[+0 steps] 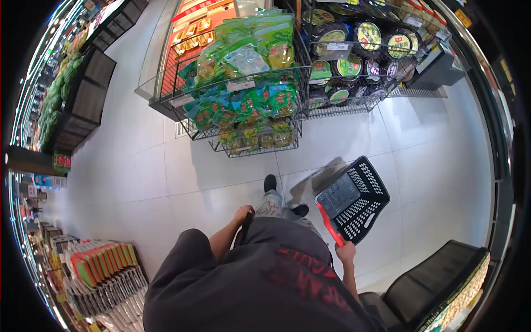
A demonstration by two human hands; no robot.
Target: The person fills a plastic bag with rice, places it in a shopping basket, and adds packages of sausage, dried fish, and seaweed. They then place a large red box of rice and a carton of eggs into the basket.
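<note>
My right hand (pixel 345 252) is wrapped round the red handle (pixel 328 222) of a black shopping basket (pixel 367 191). The basket hangs at my right side above the floor, and its perforated inside shows nothing but a dark grey panel. Beside my waist, my left hand (pixel 243 214) is closed on a black strap (pixel 244 229) that runs down along my dark shirt. My legs are in mid-stride, with one black shoe (pixel 270 183) ahead of the other.
A wire rack (pixel 254 150) ahead holds green packaged bags (pixel 249 50). To its right, another rack carries round-labelled dark packs (pixel 367 36). Produce stands (pixel 88 86) line the far left. Stacked packages (pixel 105 276) stand at lower left, a black display bin (pixel 431 282) at lower right.
</note>
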